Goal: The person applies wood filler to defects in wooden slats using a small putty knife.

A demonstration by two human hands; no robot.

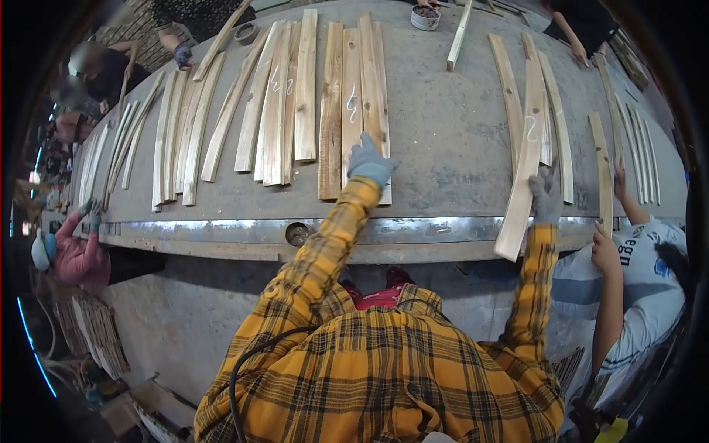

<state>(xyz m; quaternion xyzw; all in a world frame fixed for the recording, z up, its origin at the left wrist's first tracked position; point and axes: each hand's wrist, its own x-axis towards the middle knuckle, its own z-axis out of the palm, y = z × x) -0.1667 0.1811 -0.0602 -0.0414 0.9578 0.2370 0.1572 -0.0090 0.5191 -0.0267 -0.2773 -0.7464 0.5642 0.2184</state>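
My left hand (371, 162), in a light blue-grey glove, lies on a group of wooden planks (331, 111) in the middle of the table. Its index finger stretches out over them, and the other fingers are partly hidden. One plank (352, 81) in this group bears a white chalk mark. On the right, my right hand (546, 196) wears a grey glove and grips the edge of a long wooden plank (523, 177) chalked "2". That plank slants, its near end jutting over the table's front edge. Other planks (504, 88) lie around it.
The metal-edged table (436, 170) has a round hole (298, 234) near its front. More planks (168, 140) lie on the left. A round tin (425, 18) stands at the back. A co-worker (635, 273) on the right handles a plank (602, 170); other people stand around the table.
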